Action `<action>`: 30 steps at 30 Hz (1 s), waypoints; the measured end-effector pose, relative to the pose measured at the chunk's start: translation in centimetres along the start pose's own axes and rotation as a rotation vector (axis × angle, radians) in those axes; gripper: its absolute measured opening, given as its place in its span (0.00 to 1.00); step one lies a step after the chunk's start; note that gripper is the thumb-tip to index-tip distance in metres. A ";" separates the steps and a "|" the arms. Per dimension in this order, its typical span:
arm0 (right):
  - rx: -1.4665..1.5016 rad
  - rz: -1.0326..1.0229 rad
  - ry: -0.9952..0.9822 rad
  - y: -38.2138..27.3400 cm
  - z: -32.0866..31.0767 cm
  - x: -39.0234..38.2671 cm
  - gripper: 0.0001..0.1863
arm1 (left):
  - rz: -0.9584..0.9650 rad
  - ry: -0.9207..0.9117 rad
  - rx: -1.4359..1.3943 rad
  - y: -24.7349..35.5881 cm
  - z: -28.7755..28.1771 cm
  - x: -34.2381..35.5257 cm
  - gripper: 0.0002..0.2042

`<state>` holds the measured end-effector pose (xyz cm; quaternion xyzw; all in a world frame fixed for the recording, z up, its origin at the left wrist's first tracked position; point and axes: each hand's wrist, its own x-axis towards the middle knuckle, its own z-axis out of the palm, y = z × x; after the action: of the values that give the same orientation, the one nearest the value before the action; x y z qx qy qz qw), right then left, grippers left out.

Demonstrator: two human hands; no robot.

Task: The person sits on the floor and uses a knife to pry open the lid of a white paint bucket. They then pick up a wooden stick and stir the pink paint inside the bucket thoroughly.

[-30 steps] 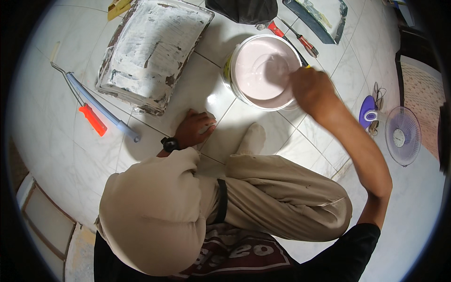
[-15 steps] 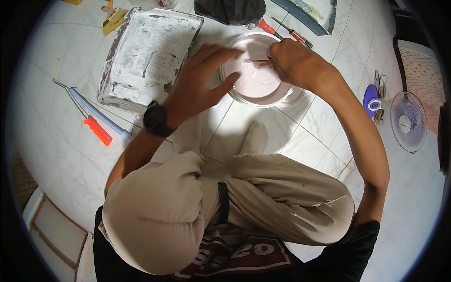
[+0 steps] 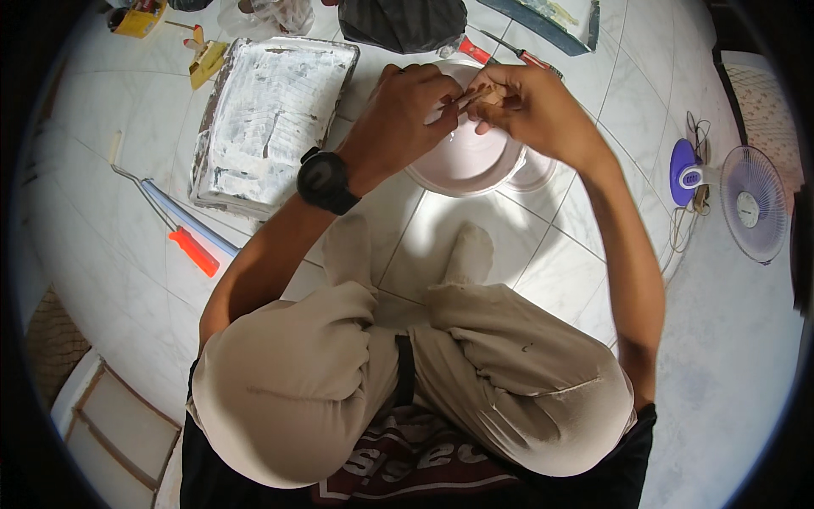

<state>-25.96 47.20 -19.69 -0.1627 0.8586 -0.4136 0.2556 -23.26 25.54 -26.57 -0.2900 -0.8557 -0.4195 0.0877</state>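
Note:
A round tub of pale pinkish-white paint (image 3: pixel 462 161) stands on the floor in front of my feet. Above it my two hands meet at a thin brownish stick (image 3: pixel 475 97). The fingertips of my left hand (image 3: pixel 398 114), with a black watch on the wrist, pinch its left end. My right hand (image 3: pixel 536 106) is closed on the other end, fingers curled. Part of the tub's far rim is hidden behind my hands. A pale round lid or second container (image 3: pixel 536 172) shows at the tub's right side.
To the left lies a paint-smeared tray (image 3: pixel 271 123), with a roller frame with red handle (image 3: pixel 195 252) nearer me. A yellow-handled brush (image 3: pixel 206 64), black bag (image 3: pixel 403 24), red-handled tools (image 3: pixel 476 51) and dark tray (image 3: pixel 551 25) lie beyond. A purple fan (image 3: pixel 746 208) stands right.
My left hand has moved right from open beside the tub and now pinches the stick. My right hand has turned, lifting the stick from near the paint.

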 end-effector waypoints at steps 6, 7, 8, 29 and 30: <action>0.044 -0.178 0.347 2.1 3.2 -2.9 0.03 | -0.133 -0.129 -0.126 0.7 -3.4 1.0 0.07; 0.074 -0.174 0.338 2.1 3.5 -3.2 0.03 | -0.104 -0.130 -0.127 0.5 -3.7 0.9 0.07; 0.104 -0.170 0.329 2.2 4.0 -3.5 0.03 | -0.074 -0.132 -0.128 0.3 -4.0 0.8 0.06; -0.032 -0.294 0.398 1.2 3.0 -3.5 0.09 | -0.080 -0.070 -0.202 0.1 -5.5 0.2 0.05; -0.161 -0.276 0.452 0.7 2.3 -3.2 0.09 | -0.034 0.006 -0.152 0.2 -5.4 0.6 0.05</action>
<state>-22.07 47.76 -20.44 -0.2014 0.8937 -0.4005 -0.0151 -24.13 21.80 -22.76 -0.2799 -0.8260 -0.4854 0.0610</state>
